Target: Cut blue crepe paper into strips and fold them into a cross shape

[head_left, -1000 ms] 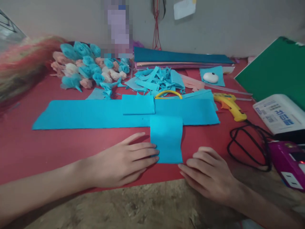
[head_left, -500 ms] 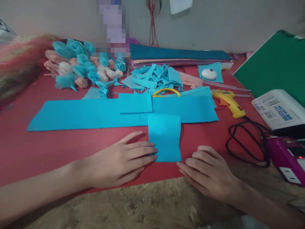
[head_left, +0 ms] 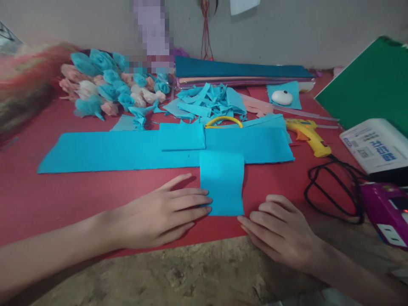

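Note:
A blue paper rectangle (head_left: 222,182) lies in front of me, its far end over a long blue strip (head_left: 102,151). My left hand (head_left: 165,212) lies flat, fingers spread, with its fingertips on the rectangle's left edge. At the near right corner of the rectangle is my right hand (head_left: 280,229), its fingers curled and pressed together; whether they pinch the corner is hidden. A smaller folded blue piece (head_left: 182,137) rests on the strip. Behind the strip shows the yellow curved handle (head_left: 225,120) of some tool.
Paper flowers (head_left: 110,87) sit at the back left, blue scraps (head_left: 207,102) at the back middle. To the right are a yellow glue gun (head_left: 310,136), its black cord (head_left: 310,199), a white box (head_left: 374,146), a purple power unit (head_left: 385,212) and a green board (head_left: 366,80).
The whole view has shifted slightly, so most things appear a little further right. Both hands keep the same pose and place by the blue rectangle.

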{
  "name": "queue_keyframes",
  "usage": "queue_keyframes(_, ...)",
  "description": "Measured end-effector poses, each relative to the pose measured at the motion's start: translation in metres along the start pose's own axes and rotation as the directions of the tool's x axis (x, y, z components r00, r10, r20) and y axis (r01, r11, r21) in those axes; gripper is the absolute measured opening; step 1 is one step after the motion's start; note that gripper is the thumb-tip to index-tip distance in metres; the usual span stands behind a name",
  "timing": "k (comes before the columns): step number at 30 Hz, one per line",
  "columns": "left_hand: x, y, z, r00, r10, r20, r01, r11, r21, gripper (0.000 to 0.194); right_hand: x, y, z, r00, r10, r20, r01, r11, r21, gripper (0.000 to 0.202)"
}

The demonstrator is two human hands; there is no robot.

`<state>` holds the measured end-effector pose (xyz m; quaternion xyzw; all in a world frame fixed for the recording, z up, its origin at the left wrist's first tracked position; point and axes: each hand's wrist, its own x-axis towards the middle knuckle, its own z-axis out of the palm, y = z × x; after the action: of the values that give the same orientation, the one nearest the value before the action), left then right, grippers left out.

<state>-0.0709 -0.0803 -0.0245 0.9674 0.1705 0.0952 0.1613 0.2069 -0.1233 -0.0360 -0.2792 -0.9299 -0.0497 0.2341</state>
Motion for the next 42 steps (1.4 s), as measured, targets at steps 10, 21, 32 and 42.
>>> queue_keyframes(10,0.001,0.001,-0.001,0.999,-0.02,0.027,0.021,0.999,-0.038,0.037,-0.004,-0.004,0.0,1.0,-0.022,0.003,0.022,1.0,0.003,0.02)
queue_keyframes(21,0.02,0.001,-0.014,0.997,0.048,0.055,-0.05,0.998,0.039,0.027,0.007,-0.011,0.002,0.988,-0.112,0.109,0.11,0.994,0.02,0.033)
queue_keyframes(32,0.05,-0.014,-0.006,0.987,0.146,0.072,-0.158,0.964,0.214,0.027,0.005,-0.012,0.005,0.998,-0.066,0.015,0.065,0.996,0.068,0.03)
queue_keyframes(42,0.05,-0.024,0.0,0.982,0.113,0.148,-0.141,0.972,0.189,0.047,0.011,-0.013,0.002,0.999,-0.046,0.007,0.045,0.992,0.114,0.028)
